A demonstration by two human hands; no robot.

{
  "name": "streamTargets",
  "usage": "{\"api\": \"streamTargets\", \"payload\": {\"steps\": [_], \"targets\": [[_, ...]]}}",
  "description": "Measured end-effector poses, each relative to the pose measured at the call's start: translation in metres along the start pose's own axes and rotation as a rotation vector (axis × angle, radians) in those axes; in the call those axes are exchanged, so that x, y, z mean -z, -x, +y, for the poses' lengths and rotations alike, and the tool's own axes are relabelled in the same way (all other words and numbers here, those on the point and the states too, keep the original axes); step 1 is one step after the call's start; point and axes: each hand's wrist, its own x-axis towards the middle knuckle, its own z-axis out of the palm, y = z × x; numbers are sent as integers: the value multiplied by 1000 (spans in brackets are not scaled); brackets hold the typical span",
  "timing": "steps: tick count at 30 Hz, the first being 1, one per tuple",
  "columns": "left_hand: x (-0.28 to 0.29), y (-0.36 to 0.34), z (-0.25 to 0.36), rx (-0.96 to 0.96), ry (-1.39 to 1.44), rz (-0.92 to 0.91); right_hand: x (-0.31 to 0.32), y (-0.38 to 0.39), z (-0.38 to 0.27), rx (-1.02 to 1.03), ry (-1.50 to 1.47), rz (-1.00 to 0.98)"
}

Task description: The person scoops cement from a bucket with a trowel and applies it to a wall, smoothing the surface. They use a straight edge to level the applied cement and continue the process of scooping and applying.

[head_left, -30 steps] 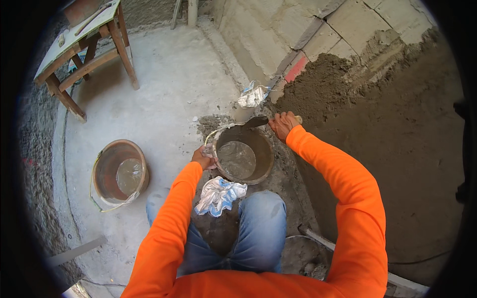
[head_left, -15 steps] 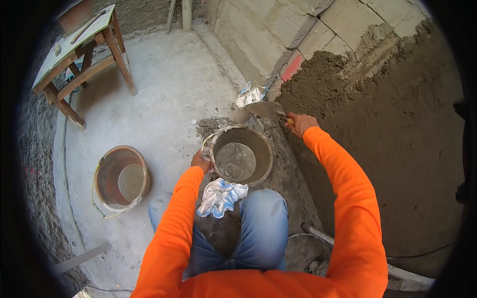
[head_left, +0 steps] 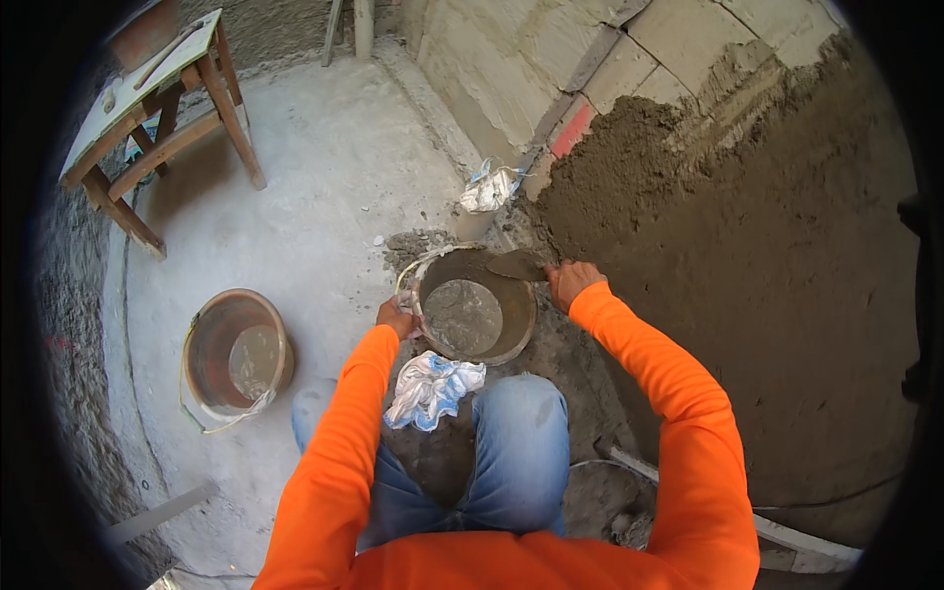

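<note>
In front of my knees stands a bucket (head_left: 521, 317) with grey mortar (head_left: 461, 317) in its bottom. My left hand (head_left: 397, 320) is closed on the bucket's left rim, near its pale handle. The fingers of my right hand (head_left: 573, 282) are wrapped round a trowel (head_left: 516, 265), whose handle they mostly hide. Its blade reaches over the bucket's far right rim. To the right is the wall, coated with wet brown mortar (head_left: 728, 256), its upper part showing bare blocks (head_left: 619, 74). A crumpled white and blue sack (head_left: 433, 388) lies between the bucket and my knees.
A second, reddish bucket (head_left: 288, 364) stands on the concrete floor at the left. Beyond it is a wooden bench (head_left: 147, 128) with tools and a container on top. Another crumpled sack (head_left: 488, 189) lies by the wall corner. A flat strip (head_left: 157, 513) shows at lower left.
My right hand has drawn the trowel away from the wall's foot, toward me and left, to over the bucket's rim. My left hand stays on the bucket.
</note>
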Motion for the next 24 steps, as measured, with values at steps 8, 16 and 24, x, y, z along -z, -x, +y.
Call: {"api": "streamTargets", "payload": {"steps": [8, 16, 24], "targets": [[-45, 14, 7, -135, 149, -168, -5, -63, -108, 385, 260, -91], [-24, 12, 31, -107, 158, -22, -30, -47, -76, 163, 113, 36], [21, 28, 53, -182, 35, -21, -18, -16, -111, 414, -244, 72]]}}
